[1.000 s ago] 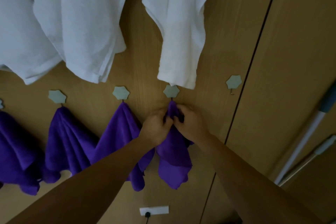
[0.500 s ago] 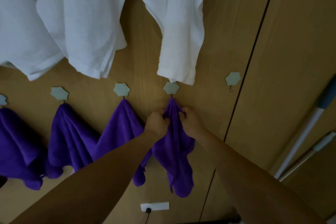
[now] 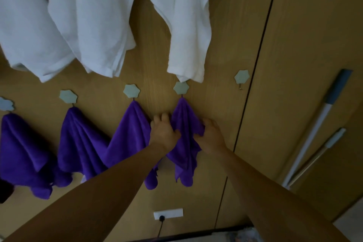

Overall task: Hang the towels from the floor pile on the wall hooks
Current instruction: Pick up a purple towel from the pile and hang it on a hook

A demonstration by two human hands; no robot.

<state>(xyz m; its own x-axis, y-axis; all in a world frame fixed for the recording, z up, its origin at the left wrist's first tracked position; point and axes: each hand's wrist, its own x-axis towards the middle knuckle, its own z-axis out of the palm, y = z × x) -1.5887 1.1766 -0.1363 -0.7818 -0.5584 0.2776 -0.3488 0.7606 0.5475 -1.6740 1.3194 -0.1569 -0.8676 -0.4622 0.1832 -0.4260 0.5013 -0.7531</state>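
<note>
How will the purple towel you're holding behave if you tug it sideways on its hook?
Probably floppy: the purple towel hangs in soft folds and bunches where the left hand and right hand grip it. Likely light, since one small hook carries it by a pinch of cloth. A sideways tug might slip it off, so pull gently downward.

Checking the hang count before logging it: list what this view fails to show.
- Floor pile: nowhere in the head view; remaining towels unknown.
- White towels: tops and their hooks cut off by the top edge.
- Leftmost purple towel: cut by the left edge.
- Hook prong of the purple towel held by left hand and right hand: covered by cloth; only its pale plate shows.
</note>
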